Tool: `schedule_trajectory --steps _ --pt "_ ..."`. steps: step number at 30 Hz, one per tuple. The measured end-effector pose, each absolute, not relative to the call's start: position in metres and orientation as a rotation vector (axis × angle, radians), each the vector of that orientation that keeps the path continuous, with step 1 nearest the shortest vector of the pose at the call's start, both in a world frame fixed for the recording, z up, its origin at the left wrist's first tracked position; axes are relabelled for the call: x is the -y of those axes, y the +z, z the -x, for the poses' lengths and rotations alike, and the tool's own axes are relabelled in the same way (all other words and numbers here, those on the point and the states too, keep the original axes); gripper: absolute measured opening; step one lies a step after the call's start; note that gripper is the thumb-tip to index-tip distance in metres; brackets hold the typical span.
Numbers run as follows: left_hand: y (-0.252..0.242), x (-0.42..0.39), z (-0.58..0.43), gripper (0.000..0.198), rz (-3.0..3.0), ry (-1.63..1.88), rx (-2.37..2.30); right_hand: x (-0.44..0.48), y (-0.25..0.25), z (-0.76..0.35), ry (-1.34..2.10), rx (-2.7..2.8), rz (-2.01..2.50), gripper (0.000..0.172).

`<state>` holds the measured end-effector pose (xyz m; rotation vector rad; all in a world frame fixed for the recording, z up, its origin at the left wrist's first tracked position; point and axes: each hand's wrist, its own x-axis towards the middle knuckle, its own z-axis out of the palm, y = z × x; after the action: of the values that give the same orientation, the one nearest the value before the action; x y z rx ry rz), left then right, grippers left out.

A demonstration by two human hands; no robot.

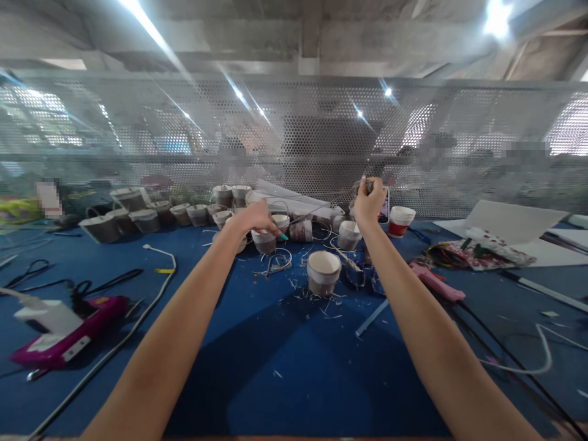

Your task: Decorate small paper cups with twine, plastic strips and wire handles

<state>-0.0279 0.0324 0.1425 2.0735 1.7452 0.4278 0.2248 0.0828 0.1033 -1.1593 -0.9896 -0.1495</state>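
Note:
My left hand (256,217) is over the row of small cups at the back, fingers bent down and closed around a slim teal-tipped tool (283,236). Just below it stands a small whitish-grey cup (263,242). Raised on the right, my right hand (370,196) is closed, with something dark and small at its fingertips that I cannot make out. Behind that hand a phone (384,211) stands upright. Between my forearms sits a cup with a white rim (323,278), surrounded by thin pale scraps. Another similar cup (349,236) is below my right hand.
Several handled little buckets (103,228) line the back left. A magenta power strip (68,343) and white cable (151,300) lie left. Stacked paper cups (400,220), a pink-handled tool (436,282) and white card (509,217) are right. Perforated metal screen (316,141) rises behind.

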Motion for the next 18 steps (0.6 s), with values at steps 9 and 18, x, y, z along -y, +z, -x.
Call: schedule_trajectory --steps 9,18 --pt "0.146 -0.029 0.027 0.059 -1.92 0.694 -1.709 -0.099 0.095 -0.248 -0.299 0.918 1.127 0.023" --pt "0.141 -0.036 0.036 0.028 -2.116 0.365 -1.861 -0.102 0.096 -0.248 -0.247 0.906 1.115 0.022"
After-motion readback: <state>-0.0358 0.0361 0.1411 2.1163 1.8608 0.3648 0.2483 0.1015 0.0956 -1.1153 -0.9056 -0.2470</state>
